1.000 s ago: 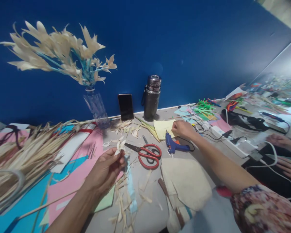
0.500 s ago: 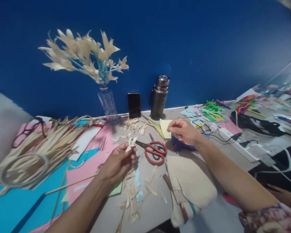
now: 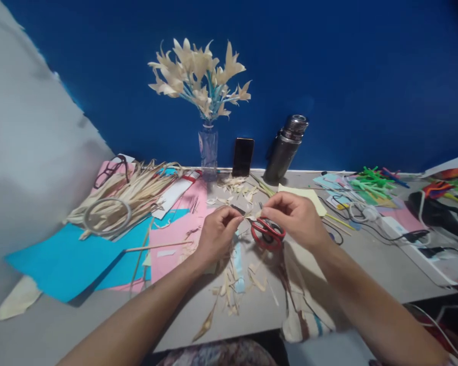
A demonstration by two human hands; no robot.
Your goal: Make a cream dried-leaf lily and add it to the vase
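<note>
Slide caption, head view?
Left hand and right hand close together by red-handled scissors; pale flowers in a clear vase behind.

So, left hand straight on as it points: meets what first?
Likely the right hand, directly across from the left hand. The red-handled scissors seem to lie lower, though depth is unclear.

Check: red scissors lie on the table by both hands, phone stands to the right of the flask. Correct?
Phone side is wrong: in the head view, the phone stands to the left of the flask, between it and the vase. The red scissors do lie on the table by the left hand and right hand.
</note>
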